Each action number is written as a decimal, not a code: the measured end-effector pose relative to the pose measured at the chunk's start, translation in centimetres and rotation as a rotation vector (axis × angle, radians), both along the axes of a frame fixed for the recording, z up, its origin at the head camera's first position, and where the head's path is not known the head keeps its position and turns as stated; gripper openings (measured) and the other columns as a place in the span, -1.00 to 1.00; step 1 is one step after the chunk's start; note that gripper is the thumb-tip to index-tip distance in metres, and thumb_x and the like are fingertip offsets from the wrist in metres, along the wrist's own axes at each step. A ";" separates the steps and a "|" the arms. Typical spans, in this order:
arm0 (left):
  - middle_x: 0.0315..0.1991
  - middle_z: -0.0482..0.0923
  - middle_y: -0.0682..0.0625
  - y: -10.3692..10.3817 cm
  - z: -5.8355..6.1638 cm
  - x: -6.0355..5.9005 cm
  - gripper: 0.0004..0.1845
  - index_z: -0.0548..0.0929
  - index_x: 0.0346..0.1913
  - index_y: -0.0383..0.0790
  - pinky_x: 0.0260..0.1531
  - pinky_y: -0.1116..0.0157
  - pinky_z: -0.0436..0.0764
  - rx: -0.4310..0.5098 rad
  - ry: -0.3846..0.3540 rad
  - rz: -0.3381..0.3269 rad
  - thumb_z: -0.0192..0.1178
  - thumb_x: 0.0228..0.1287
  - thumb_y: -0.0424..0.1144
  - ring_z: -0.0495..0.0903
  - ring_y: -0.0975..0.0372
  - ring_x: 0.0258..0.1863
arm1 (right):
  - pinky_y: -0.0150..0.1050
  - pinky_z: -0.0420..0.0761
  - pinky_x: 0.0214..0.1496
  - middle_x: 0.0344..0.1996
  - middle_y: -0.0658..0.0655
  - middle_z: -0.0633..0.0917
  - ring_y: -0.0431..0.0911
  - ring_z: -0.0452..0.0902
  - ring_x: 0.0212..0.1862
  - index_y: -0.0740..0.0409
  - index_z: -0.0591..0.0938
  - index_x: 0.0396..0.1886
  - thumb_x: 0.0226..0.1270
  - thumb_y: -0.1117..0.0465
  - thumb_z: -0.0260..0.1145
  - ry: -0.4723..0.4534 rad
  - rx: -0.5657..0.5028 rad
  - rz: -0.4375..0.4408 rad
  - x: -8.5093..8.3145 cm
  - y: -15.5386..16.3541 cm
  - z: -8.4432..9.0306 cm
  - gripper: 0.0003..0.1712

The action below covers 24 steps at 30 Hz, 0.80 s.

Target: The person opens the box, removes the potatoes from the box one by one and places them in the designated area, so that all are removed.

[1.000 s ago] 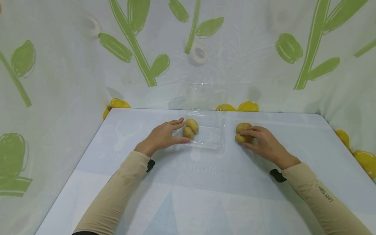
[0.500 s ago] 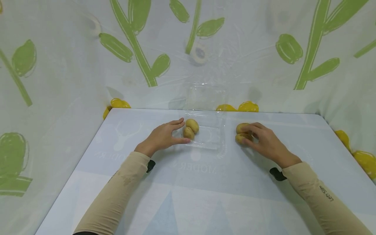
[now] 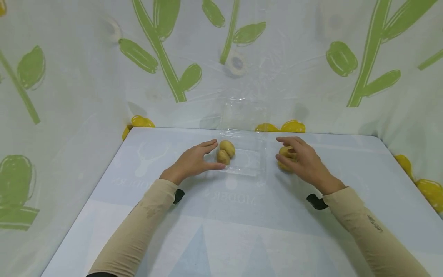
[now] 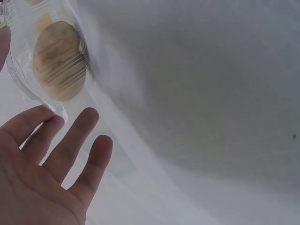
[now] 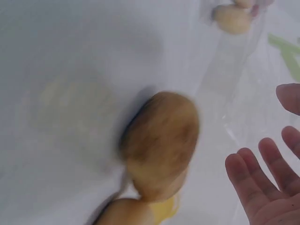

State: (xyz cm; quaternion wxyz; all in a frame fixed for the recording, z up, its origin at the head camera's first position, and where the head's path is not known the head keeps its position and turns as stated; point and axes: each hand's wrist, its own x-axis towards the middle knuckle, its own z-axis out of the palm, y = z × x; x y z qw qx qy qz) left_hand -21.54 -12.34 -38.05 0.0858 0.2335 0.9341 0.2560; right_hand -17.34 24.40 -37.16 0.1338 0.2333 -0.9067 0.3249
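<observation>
My left hand (image 3: 190, 159) rests at the left side of a clear plastic clamshell box (image 3: 249, 172), thumb near its front edge. Its fingers are spread and fairly straight in the left wrist view, two fingertips right at the box's rim. Inside, at the left, two potatoes (image 3: 227, 148) lie against each other; one potato (image 4: 61, 61) shows through the ribbed wall. To the right, my right hand (image 3: 304, 159) hovers over loose potatoes (image 3: 284, 166), partly covering them. The right wrist view shows a blurred potato (image 5: 161, 133) among others, apart from the hand's empty, loosely extended fingers.
The box's transparent lid (image 3: 243, 115) stands raised at the back, before a plastic-covered curtain (image 3: 294, 46) with printed green leaves. A pale table (image 3: 225, 234) with faint printed lettering spans the front, its back edge close behind the box.
My right hand has drawn its fingertips off the loose potatoes, rising and shifting slightly left with fingers opening. The left hand stays at the box.
</observation>
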 end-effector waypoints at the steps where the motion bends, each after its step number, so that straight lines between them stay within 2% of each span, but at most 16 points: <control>1: 0.59 0.08 0.13 0.0 0.0 0.0 0.07 0.24 0.58 -0.10 0.45 -0.06 0.21 -0.003 -0.001 -0.001 0.32 0.13 0.41 0.09 0.08 0.56 | 0.02 0.65 0.10 0.21 0.11 0.57 0.11 0.59 0.12 0.11 0.52 0.36 0.31 0.25 0.48 -0.021 -0.016 -0.005 0.0 -0.3 0.2 -0.37; 4: 0.59 0.08 0.15 -0.1 0.1 -0.1 0.07 0.25 0.57 -0.08 0.45 -0.05 0.21 -0.015 -0.005 -0.002 0.30 0.13 0.44 0.09 0.10 0.56 | 0.02 0.65 0.10 0.22 0.10 0.57 0.08 0.61 0.10 0.10 0.52 0.37 0.34 0.21 0.46 -0.043 -0.047 -0.009 -0.2 -1.3 0.7 -0.38; 12: 0.59 0.08 0.18 -0.1 0.5 0.0 0.05 0.26 0.56 -0.05 0.43 -0.04 0.25 -0.042 -0.003 -0.016 0.27 0.13 0.46 0.12 0.10 0.55 | -0.08 0.63 0.16 0.23 0.16 0.59 0.07 0.55 0.21 0.18 0.51 0.36 0.33 0.29 0.45 0.003 -0.149 0.054 -1.1 -4.3 1.7 -0.39; 24: 0.59 0.10 0.15 0.1 0.2 -0.2 0.03 0.28 0.56 -0.07 0.42 -0.05 0.27 -0.056 0.008 0.004 0.29 0.14 0.43 0.15 0.07 0.54 | -0.10 0.62 0.19 0.31 0.09 0.54 0.04 0.52 0.26 0.13 0.48 0.40 0.36 0.22 0.45 -0.054 -0.155 0.062 -2.7 -8.1 2.0 -0.36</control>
